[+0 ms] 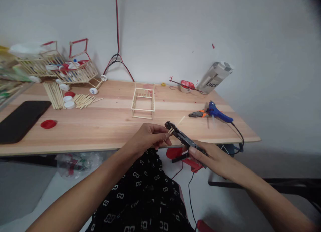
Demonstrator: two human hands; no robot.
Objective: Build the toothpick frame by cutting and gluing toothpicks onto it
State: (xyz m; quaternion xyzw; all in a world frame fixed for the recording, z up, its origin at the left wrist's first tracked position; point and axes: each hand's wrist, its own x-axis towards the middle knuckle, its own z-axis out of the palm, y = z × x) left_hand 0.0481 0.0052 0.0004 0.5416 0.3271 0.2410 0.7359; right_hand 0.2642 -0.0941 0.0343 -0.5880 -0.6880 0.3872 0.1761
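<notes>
Black patterned cloth (140, 192) is covering the person's lap, and a clear plastic bag (79, 165) is showing below the table's front edge. The right hand (207, 155) is closing around the handles of a black cutter (187, 139), which is slanting up and to the left. The left hand (156, 135) is pinching a few thin sticks (171, 131) between thumb and fingers, their ends meeting the cutter's head; whether its blades are touching them is too small to tell. A pale stick (181, 120) is showing just past the head. Both hands are working at the near edge of the table (112, 131).

On the left, a black slab (23, 121) is lying near a red cap (48, 124). On the right, pliers (197, 114) are lying beside a blue glue gun (219, 114).

Beyond the hands, a stick frame (143, 110) is standing near the middle. To its left, long sticks (54, 95), white caps (69, 105) and short sticks (86, 100) are lying in front of two wheeled carts (84, 73). Toward the wall (160, 31), a red-smeared cup (185, 89) is sitting beside a leaning packet (215, 77).
</notes>
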